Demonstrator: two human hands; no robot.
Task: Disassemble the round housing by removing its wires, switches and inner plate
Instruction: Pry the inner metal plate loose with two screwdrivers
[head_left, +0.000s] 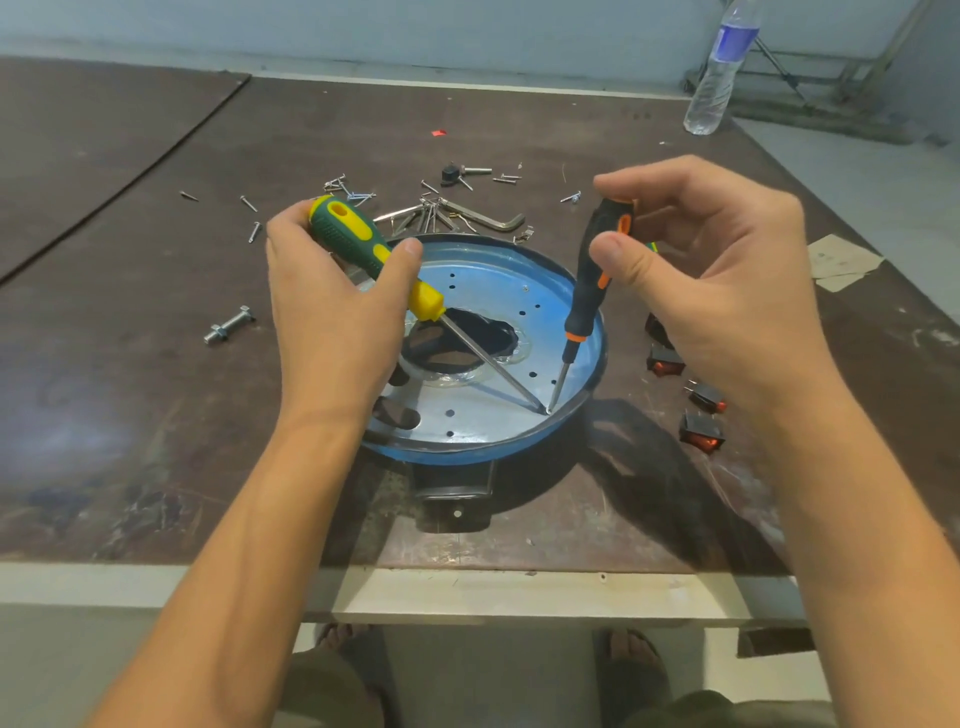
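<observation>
left hand (332, 312) wrapped round green-yellow screwdriver (353, 234) | right hand (727, 291) pinching black-orange screwdriver (589, 291) | both tips meet at lower-right inner edge of blue round housing (467, 449), centre frame on table (156, 415) | switches (701, 431) right of it | screws (343, 187) upper centre

Bright light from ahead; my right hand (727, 291) shadows the table (156, 364) beneath it. Pale glare left of my left hand (332, 312). Edges bow.

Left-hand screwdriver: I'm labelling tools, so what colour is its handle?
Green with yellow, on the screwdriver handle; head view shows it.
</observation>
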